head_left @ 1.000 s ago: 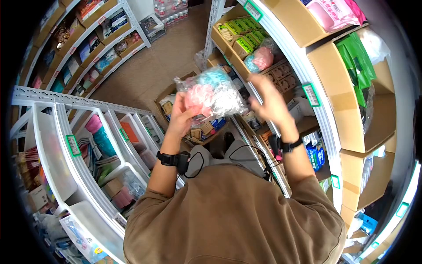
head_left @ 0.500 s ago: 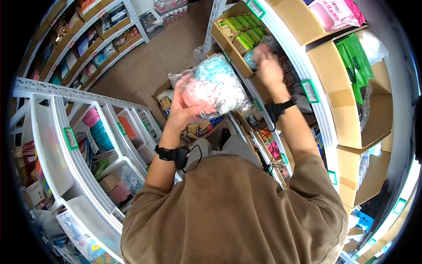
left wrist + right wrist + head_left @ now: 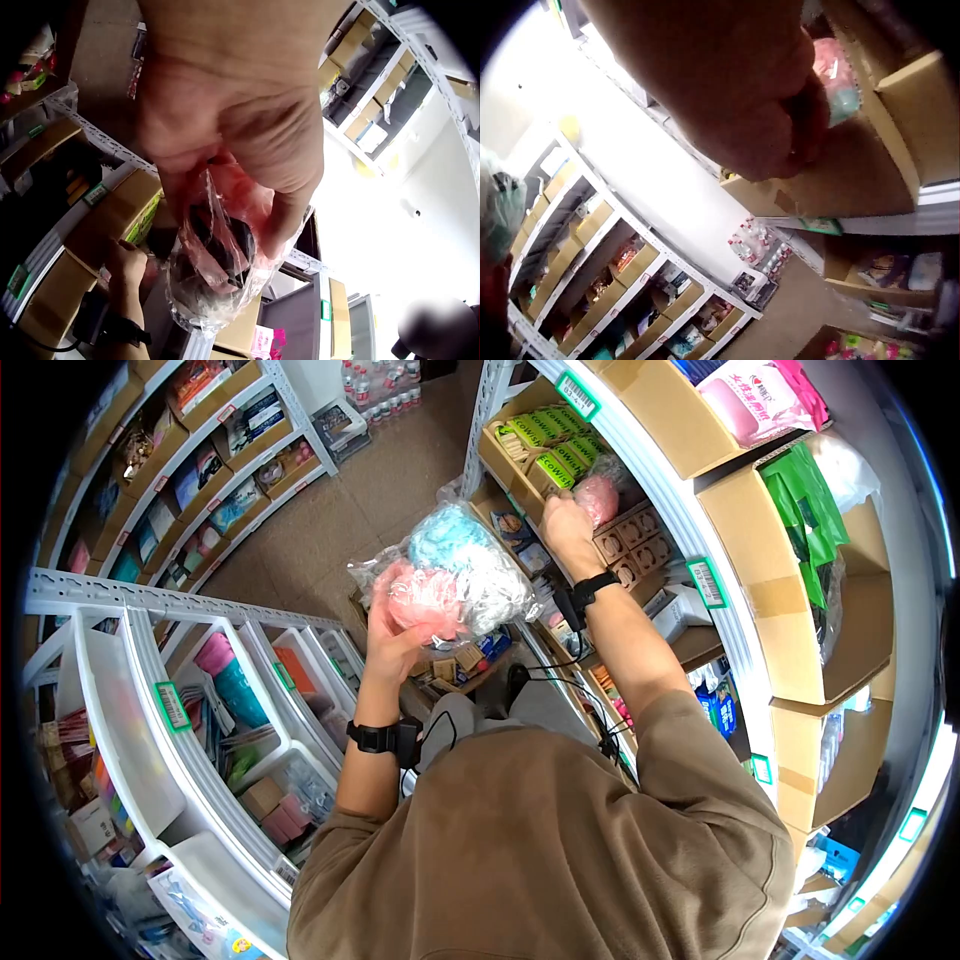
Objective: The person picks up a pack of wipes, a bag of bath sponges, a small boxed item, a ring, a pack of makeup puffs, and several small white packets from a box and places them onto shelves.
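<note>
- The left hand (image 3: 393,645) grips one clear plastic bag (image 3: 470,565), its thumb and fingers closing narrowly on the end with the pink bundle (image 3: 425,600).
- The bag is held up in front of the person, between the two rows of shelves, and shows three coloured bundles: one pink, one blue (image 3: 448,540) and one white (image 3: 495,590).
- The right hand (image 3: 570,530) has its fingers curled over the aisle-side edge of one cardboard box (image 3: 512,472), near that edge's corner closest to the person; its fingertips are hidden.
- That box holds several green packs (image 3: 560,445), too overlapped to count exactly, and a pink ball-like bundle (image 3: 598,500) just beside the right hand.
- Several small patterned boxes (image 3: 632,540) sit beyond the box's near corner.
- Two black wristbands (image 3: 372,738) show, one per wrist.
</note>
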The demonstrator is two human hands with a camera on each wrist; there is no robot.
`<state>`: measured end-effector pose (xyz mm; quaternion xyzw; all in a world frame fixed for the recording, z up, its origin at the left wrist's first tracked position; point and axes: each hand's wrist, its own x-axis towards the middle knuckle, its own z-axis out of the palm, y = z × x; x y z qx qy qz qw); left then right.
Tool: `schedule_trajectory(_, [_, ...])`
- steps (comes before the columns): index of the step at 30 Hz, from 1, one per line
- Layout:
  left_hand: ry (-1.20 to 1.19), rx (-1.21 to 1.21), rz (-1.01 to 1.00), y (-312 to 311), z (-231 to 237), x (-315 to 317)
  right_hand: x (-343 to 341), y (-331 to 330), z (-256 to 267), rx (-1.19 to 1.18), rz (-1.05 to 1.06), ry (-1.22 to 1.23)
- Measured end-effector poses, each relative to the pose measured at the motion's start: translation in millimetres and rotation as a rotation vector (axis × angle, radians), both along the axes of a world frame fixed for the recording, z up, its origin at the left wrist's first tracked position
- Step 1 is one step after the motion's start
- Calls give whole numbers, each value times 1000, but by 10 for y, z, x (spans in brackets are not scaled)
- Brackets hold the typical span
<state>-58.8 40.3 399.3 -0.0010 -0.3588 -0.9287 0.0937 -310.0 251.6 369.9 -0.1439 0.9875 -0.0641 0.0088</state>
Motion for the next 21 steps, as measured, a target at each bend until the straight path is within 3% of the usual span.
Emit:
schedule_trajectory(4, [24, -1, -10, -27, 27, -42, 21, 6, 25, 91, 41, -20])
schedule_trajectory(11, [32, -38, 32, 10, 62, -254, 229, -108, 13, 37, 50, -54])
schedule_trajectory(15, [28, -134, 94, 63, 65, -479, 295, -81, -298, -112, 155, 14])
schedule_trajectory(17, [26, -177, 120, 124, 65, -676, 614, -126, 61, -405, 66, -25])
schedule_trajectory(19, [112, -377, 173, 198, 18, -934, 577, -51, -109, -415, 106, 5])
schedule_trajectory(21, [200, -534, 257, 381, -1, -1253, 781, 200, 180, -467, 471, 10])
